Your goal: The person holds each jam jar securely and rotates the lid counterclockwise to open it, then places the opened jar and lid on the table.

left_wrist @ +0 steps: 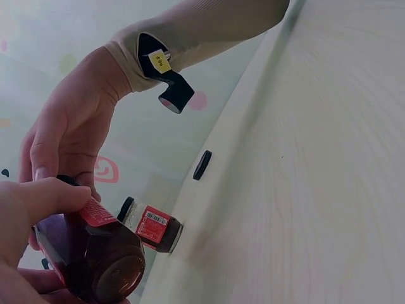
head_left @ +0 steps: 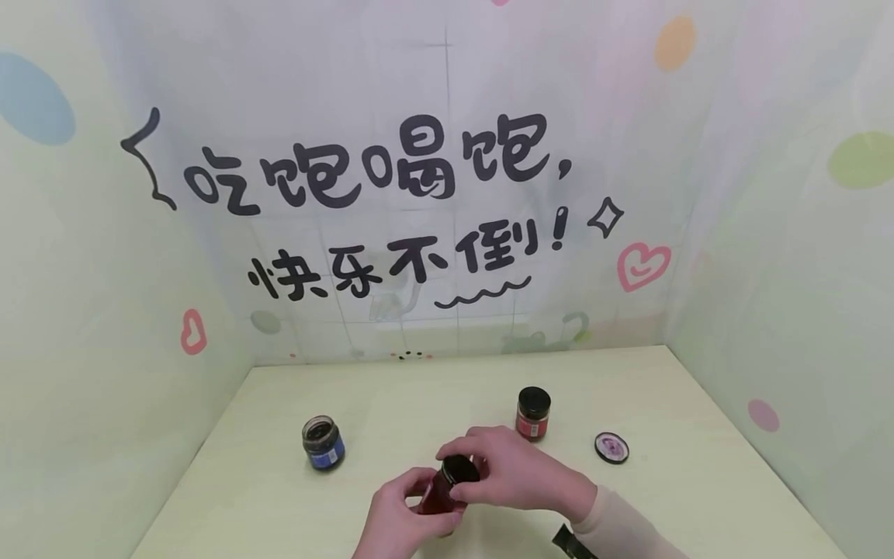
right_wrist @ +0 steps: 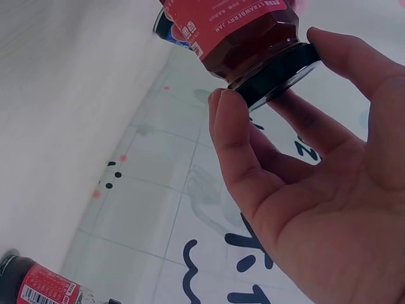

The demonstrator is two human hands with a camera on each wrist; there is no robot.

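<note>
My left hand (head_left: 394,519) grips a dark red strawberry jam jar (head_left: 434,497), its fingers and thumb around the glass body. The jar has a red label, readable in part in the right wrist view, where its body (right_wrist: 243,38) fills the top. My right hand (head_left: 517,475) pinches the black lid (right_wrist: 275,76) between thumb and fingertips, with the lid seated on the jar's mouth. Seen from the left wrist, the jar's glass base (left_wrist: 120,275) points toward the table, and the jar is tilted.
An uncapped jar with a blue label (head_left: 324,449) stands on the table (head_left: 223,497) at left. Behind my right hand is another red-labelled jar (head_left: 534,425) with a black lid on. A loose lid (head_left: 611,448) lies inside up farther right. Printed walls enclose the table's back and sides.
</note>
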